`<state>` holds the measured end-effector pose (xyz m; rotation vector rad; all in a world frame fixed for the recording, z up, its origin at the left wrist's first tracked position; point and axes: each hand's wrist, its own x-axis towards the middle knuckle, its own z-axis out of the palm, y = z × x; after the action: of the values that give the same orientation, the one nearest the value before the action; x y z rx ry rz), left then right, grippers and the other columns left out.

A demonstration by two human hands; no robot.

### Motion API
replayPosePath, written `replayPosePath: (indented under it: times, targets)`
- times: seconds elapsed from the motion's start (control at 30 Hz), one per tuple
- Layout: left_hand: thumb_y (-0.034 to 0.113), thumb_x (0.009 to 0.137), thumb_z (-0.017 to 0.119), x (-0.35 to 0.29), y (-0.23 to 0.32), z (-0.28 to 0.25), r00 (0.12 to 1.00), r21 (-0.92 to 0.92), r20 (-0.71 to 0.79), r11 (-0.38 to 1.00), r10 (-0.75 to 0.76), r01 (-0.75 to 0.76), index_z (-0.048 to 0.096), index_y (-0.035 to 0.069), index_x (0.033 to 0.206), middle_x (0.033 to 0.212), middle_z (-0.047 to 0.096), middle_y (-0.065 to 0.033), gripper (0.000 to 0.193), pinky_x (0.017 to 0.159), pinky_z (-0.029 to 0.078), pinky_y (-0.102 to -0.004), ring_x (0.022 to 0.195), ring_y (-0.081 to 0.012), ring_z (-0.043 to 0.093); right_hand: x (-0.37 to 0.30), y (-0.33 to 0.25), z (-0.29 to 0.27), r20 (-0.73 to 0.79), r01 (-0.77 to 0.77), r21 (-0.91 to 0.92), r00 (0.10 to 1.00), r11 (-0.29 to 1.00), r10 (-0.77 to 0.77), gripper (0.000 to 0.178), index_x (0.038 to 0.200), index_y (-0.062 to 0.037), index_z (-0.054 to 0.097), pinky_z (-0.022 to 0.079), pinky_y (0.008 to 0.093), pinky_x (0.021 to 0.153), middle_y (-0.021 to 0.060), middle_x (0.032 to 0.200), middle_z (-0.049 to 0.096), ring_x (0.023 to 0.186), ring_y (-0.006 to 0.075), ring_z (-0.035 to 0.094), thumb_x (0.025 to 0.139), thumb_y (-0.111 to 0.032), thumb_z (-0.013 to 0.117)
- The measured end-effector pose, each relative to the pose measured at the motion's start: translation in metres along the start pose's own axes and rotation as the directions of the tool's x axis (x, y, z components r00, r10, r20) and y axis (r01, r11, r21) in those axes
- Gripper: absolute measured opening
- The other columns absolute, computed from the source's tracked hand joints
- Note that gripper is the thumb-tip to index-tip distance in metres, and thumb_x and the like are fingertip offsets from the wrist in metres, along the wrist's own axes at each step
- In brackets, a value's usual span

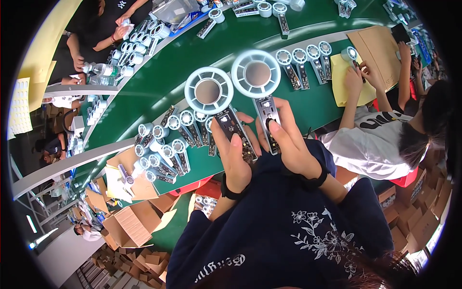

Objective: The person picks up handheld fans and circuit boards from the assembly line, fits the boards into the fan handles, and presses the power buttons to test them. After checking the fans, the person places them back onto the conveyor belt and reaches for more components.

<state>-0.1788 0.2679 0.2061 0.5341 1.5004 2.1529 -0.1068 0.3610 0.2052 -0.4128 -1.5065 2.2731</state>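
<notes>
Side by side in front of me are two handheld fans, heads up, each with a pale blue ring, spokes and a silvery round centre. My left hand (234, 155) is closed around the dark handle of the left fan (209, 91). The right fan (257, 73), held slightly higher, has its handle in my right hand (292, 147), the thumb pressing on the handle's face. Both handles show exposed inner parts, with small light pieces on a dark body. The two fan heads nearly touch. Below them, the fingers partly hide the handles.
A cluster of similar fans (161, 156) lies on the green table (207, 166) at left. Several more fans (304, 60) stand in a row toward the right. A co-worker in white (375, 144) handles a fan over yellow paper (340, 79). Cardboard boxes (130, 224) stand lower left.
</notes>
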Motion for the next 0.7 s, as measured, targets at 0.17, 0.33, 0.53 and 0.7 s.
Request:
replayPosePath:
  times: [0.17, 0.33, 0.53, 0.7]
  targets:
    - [0.033, 0.094, 0.038, -0.001, -0.003, -0.001, 1.000, -0.032, 0.013, 0.999, -0.016, 0.016, 0.032, -0.002, 0.120, 0.105, 0.049, -0.0147, 0.043, 0.033, 0.032, -0.0204, 0.048, -0.0105, 0.048, 0.001, 0.002, 0.001, -0.016, 0.007, -0.006, 1.000, 1.000, -0.007, 0.037, 0.128, -0.0010, 0.030, 0.037, 0.0219, 0.060, 0.0071, 0.084, 0.049, 0.060, 0.0092, 0.044, 0.098, -0.022, 0.034]
    - [0.034, 0.095, 0.036, 0.001, -0.006, 0.001, 0.999, 0.015, -0.017, 0.999, -0.029, 0.029, 0.035, -0.001, 0.115, 0.089, 0.052, -0.0131, 0.041, 0.034, 0.032, -0.0209, 0.044, -0.0109, 0.045, -0.001, 0.002, 0.004, -0.052, 0.056, -0.064, 0.997, 0.996, -0.060, 0.037, 0.129, 0.0001, 0.030, 0.038, 0.0216, 0.061, 0.0067, 0.085, 0.049, 0.063, 0.0085, 0.045, 0.098, -0.021, 0.033]
    - [0.027, 0.095, 0.039, -0.004, -0.012, -0.006, 0.993, -0.150, 0.079, 0.984, -0.086, 0.097, 0.020, -0.003, 0.131, 0.107, 0.049, -0.0161, 0.050, 0.047, 0.041, -0.0260, 0.055, -0.0144, 0.050, 0.003, 0.001, -0.004, 0.007, 0.044, -0.001, 0.999, 0.999, -0.044, 0.038, 0.130, 0.0041, 0.025, 0.042, 0.0247, 0.076, 0.0123, 0.107, 0.048, 0.089, 0.0116, 0.049, 0.098, -0.015, 0.034]
    - [0.027, 0.095, 0.040, -0.003, -0.011, -0.006, 0.992, -0.140, 0.106, 0.986, -0.072, 0.086, 0.022, -0.003, 0.128, 0.107, 0.049, -0.0163, 0.048, 0.048, 0.042, -0.0264, 0.055, -0.0149, 0.050, 0.003, -0.004, -0.006, 0.045, 0.054, 0.001, 0.998, 0.999, -0.054, 0.039, 0.130, 0.0065, 0.023, 0.042, 0.0284, 0.091, 0.0166, 0.121, 0.047, 0.110, 0.0161, 0.048, 0.098, -0.013, 0.035]
